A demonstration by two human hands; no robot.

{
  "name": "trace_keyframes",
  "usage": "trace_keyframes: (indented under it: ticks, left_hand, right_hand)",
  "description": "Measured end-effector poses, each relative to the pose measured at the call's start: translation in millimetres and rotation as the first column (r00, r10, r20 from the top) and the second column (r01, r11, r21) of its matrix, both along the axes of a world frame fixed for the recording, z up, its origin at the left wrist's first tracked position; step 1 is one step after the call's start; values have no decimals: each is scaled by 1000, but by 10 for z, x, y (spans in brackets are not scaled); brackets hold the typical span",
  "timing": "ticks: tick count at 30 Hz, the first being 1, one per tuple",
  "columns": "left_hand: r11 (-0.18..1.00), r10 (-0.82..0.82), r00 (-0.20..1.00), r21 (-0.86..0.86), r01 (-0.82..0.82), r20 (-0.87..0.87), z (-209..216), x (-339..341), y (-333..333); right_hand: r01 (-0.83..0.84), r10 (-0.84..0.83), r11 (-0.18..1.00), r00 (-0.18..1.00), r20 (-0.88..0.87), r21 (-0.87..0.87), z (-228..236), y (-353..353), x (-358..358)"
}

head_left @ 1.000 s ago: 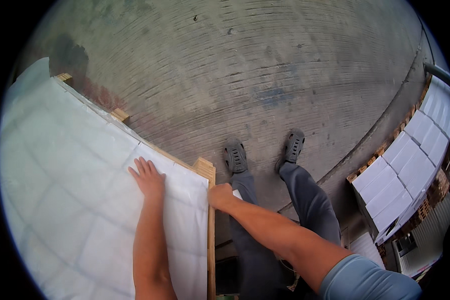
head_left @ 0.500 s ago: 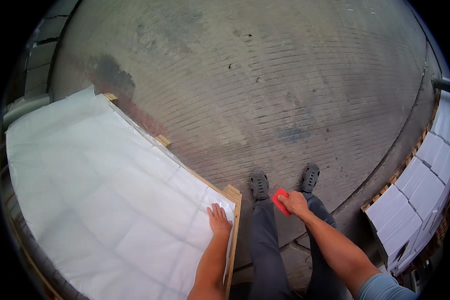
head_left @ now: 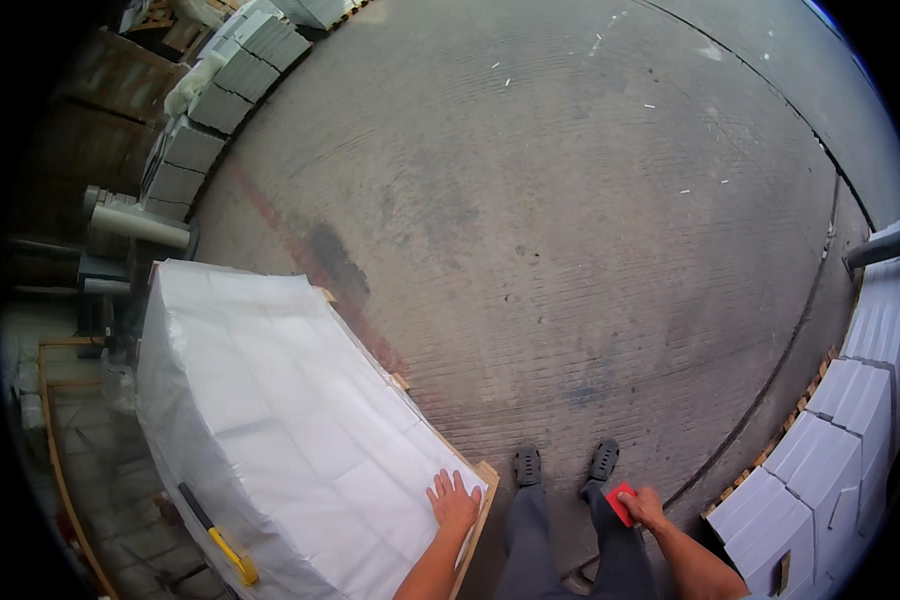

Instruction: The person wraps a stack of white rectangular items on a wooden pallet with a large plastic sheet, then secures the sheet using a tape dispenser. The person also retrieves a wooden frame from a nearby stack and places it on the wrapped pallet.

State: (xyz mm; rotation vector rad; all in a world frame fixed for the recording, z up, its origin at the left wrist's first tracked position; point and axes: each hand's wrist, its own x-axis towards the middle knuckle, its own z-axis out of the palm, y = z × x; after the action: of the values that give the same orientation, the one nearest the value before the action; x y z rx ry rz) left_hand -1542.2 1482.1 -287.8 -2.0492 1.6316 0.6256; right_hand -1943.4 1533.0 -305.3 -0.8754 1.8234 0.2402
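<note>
My left hand lies flat with fingers spread on a white plastic sheet. The sheet covers a stack with a wooden edge, and my palm rests close to its near right corner. Held in front of my right leg, my right hand is closed around a small flat red rectangular piece; its exact kind cannot be made out. A yellow tool with a black handle lies at the left side of the sheet, away from both hands.
Pale stacked blocks on pallets stand at the right. More pale blocks line the far left, near a white roll. My shoes are on the grooved concrete floor, between the covered stack and the right pallets.
The view has tilted up, bringing more floor, the left blocks and the yellow tool into sight. My left hand still presses on the sheet; the right still holds the red piece.
</note>
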Motion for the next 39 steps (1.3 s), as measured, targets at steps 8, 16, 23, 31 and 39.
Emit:
trace_keyframes:
  ticks: [8, 16, 23, 31, 39]
  left_hand:
    - [968, 82, 986, -248, -44, 145, 1934, 764, -608]
    - [941, 59, 927, -331, 72, 370, 2605, 2228, -1798]
    - [985, -129, 794, -18, 173, 593, 2548, 3440, -3236]
    - [923, -314, 662, 383, 44, 681, 2043, 4243, -3719]
    - [866, -369, 674, 500, 0, 640, 1561, 4183, -3695]
  right_hand:
    - [90, -83, 991, 994, 78, -98, 967, -382, -368]
    - [251, -220, 950, 960, 173, -184, 1160, -1179, -251]
    - [60, -7, 975, 971, 239, -216, 2372, -2203, 752]
    - [214, -189, 977, 889, 417, -13, 2659, -3091, 1569]
    - [166, -154, 966, 985, 72, -200, 1919, -3632, 1307]
